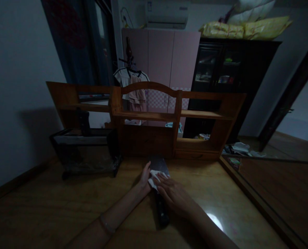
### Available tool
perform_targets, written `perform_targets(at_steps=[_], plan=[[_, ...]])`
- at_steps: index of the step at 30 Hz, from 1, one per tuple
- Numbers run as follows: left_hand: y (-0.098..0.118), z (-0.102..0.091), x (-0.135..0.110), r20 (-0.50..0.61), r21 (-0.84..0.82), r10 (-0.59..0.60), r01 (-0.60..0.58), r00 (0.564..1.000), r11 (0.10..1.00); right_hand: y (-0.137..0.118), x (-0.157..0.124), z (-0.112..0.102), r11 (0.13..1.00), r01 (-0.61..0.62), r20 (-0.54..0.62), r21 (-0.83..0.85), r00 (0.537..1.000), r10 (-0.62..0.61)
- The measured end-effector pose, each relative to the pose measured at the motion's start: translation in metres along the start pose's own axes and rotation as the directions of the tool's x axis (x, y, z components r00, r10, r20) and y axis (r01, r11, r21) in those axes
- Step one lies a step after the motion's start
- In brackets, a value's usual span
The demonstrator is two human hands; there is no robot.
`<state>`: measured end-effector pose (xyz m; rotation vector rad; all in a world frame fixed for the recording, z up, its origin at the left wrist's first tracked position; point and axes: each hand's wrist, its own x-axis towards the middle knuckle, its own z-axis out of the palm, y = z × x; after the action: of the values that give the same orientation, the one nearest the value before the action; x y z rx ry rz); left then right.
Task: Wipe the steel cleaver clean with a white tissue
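Observation:
A cleaver lies on the wooden desk point(65, 211), its wide dark blade point(159, 164) pointing away from me and its black handle point(162, 211) toward me. A white cloth point(154, 180) rests on the blade near the handle. My right hand point(173, 193) lies flat over the cloth and the handle's front, fingers stretched out and pressing down. My left hand point(144, 179) touches the blade's left edge beside the cloth, fingers extended along it.
A wooden shelf unit point(148, 117) stands at the desk's back edge. A black wire rack point(85, 148) sits at the back left. The desk's right edge point(247, 193) drops to the floor. A pink wardrobe point(166, 58) and dark cabinet point(229, 69) stand behind.

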<state>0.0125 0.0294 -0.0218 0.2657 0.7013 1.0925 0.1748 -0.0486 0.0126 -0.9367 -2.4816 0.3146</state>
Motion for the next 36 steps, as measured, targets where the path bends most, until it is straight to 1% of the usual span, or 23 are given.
perform_targets(at_steps=[2, 5, 8, 12, 15, 17, 19, 21, 23, 26, 28, 30, 32, 36], plan=[[0.0, 0.004, -0.002, 0.001, 0.015, 0.056, -0.056, 0.998, 0.998, 0.005, 0.001, 0.003, 0.999, -0.037, -0.016, -0.017, 0.999, 0.037], [0.0, 0.01, -0.004, 0.024, -0.015, 0.119, -0.119, 0.993, 0.993, 0.012, 0.001, 0.007, 0.994, -0.098, -0.07, -0.045, 0.993, 0.095], [0.0, 0.013, -0.006, 0.068, -0.022, 0.111, -0.109, 0.992, 0.994, 0.018, 0.002, 0.01, 0.987, -0.146, -0.12, -0.072, 0.983, 0.137], [0.0, 0.013, -0.008, 0.078, -0.015, 0.121, -0.12, 0.99, 0.993, 0.026, 0.002, 0.014, 0.973, -0.207, -0.148, -0.104, 0.971, 0.19], [0.0, 0.013, -0.009, 0.099, -0.012, 0.098, -0.097, 0.99, 0.995, 0.032, 0.002, 0.017, 0.953, -0.271, -0.157, -0.136, 0.956, 0.25], [0.0, 0.013, -0.009, 0.091, -0.007, 0.094, -0.094, 0.991, 0.996, 0.035, 0.001, 0.017, 0.939, -0.308, -0.194, -0.155, 0.941, 0.277], [0.0, 0.013, -0.009, 0.095, 0.0, 0.103, -0.104, 0.99, 0.995, 0.036, 0.0, 0.015, 0.936, -0.314, -0.255, -0.158, 0.929, 0.268], [0.0, 0.013, -0.008, 0.103, -0.006, 0.115, -0.115, 0.988, 0.993, 0.033, 0.0, 0.01, 0.951, -0.271, -0.289, -0.149, 0.932, 0.221], [0.0, 0.012, -0.008, 0.078, -0.018, 0.125, -0.124, 0.989, 0.992, 0.024, 0.001, 0.005, 0.972, -0.192, -0.258, -0.132, 0.954, 0.154], [0.0, 0.01, -0.007, -0.023, -0.023, 0.133, -0.133, 0.991, 0.991, 0.008, 0.001, -0.001, 0.993, -0.07, -0.12, -0.091, 0.991, 0.059], [0.001, 0.007, -0.005, -0.056, 0.001, 0.092, -0.092, 0.994, 0.996, 0.0, 0.002, -0.001, 0.998, -0.017, -0.028, -0.057, 0.999, 0.016], [0.001, 0.006, -0.004, -0.054, 0.041, 0.053, -0.051, 0.997, 0.998, -0.003, 0.002, 0.0, 1.0, 0.0, 0.025, -0.027, 1.0, 0.0], [0.001, 0.004, -0.003, -0.04, 0.054, 0.053, -0.05, 0.998, 0.997, -0.001, 0.001, 0.002, 1.0, -0.011, 0.033, -0.012, 0.999, 0.012], [0.0, 0.004, -0.001, 0.003, 0.014, 0.083, -0.083, 0.997, 0.996, 0.005, 0.001, 0.004, 0.999, -0.051, -0.008, -0.02, 0.999, 0.05]])
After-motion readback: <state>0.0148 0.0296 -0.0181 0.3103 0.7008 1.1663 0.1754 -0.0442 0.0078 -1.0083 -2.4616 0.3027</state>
